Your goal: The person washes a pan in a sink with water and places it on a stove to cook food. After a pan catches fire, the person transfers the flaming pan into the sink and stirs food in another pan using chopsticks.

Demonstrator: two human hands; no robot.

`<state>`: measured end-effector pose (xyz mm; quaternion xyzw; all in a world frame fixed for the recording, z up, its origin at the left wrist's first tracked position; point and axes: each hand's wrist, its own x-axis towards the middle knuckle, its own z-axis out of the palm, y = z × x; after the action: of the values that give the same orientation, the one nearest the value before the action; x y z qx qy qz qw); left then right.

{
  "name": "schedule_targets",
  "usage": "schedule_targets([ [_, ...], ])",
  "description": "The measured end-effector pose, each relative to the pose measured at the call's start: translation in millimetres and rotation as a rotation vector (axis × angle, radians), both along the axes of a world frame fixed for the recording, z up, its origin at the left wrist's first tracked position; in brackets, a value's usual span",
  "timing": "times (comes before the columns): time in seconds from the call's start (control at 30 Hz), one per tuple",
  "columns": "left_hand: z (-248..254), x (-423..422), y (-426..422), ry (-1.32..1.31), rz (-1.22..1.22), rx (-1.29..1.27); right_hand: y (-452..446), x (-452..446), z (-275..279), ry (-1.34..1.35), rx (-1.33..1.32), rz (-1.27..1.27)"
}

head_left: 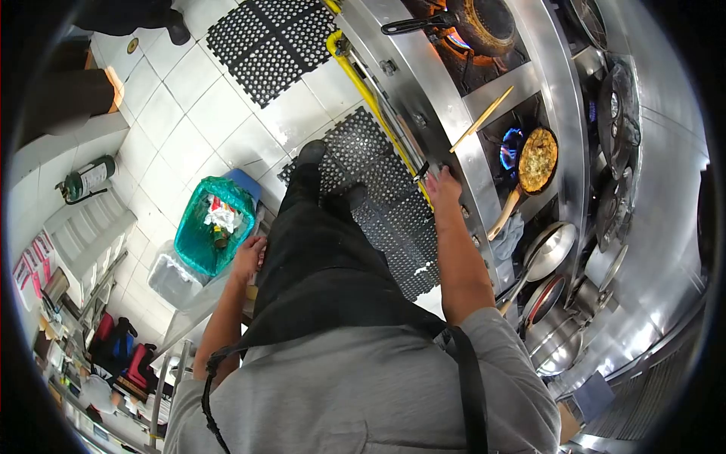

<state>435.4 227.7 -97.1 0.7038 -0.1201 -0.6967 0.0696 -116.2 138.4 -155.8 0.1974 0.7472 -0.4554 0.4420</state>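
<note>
My right hand (444, 187) is at the front of the steel stove, its fingers bent close to the yellow gas pipe (363, 87) and a small black piece (421, 172) that may be a valve handle. Whether the fingers grip anything is hard to see. On the burner beside that hand, a pan (511, 198) with a wooden handle holds a browned, round, omelette-like food (538, 160); blue flame (510, 148) shows at its side. Down by my dark apron (318, 295), my left hand (248, 257) has its fingers curled in, near a bin with a green liner (193, 227).
Wooden chopsticks (482, 119) lie on the stove's edge. A black-handled pan (484, 26) sits over an orange flame. Pans and a steel pot (556, 344) crowd the near end. Perforated black mats (386, 219) cover part of the tiled floor. Another person's shoe (178, 29) shows top left.
</note>
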Motion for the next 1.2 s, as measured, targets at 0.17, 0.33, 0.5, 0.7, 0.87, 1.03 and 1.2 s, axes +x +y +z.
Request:
schedule_targets([
  [0.17, -16, 17, 3, 0.076, 0.068, -0.009, 0, -4, -10, 0.021, 0.020, -0.029],
  [0.33, -4, 17, 4, -0.025, 0.047, 0.057, 2, -4, -7, 0.004, -0.007, -0.024],
  [0.5, -1, 16, 2, -0.051, 0.053, 0.090, -2, -1, -4, 0.020, 0.026, -0.014],
  [0.7, -2, 14, -7, 0.033, 0.040, 0.062, 0, -5, -3, -0.020, 0.008, -0.023],
  [0.87, -12, 12, -6, 0.013, 0.038, 0.031, 6, -4, -3, 0.008, -0.010, 0.089],
  [1.03, -14, 15, -4, 0.045, 0.011, 0.047, 3, -4, -2, -0.009, -0.008, 0.022],
  [1.2, -9, 9, -7, 0.014, 0.035, 0.049, 0, 3, 0, 0.057, 0.043, 0.009],
])
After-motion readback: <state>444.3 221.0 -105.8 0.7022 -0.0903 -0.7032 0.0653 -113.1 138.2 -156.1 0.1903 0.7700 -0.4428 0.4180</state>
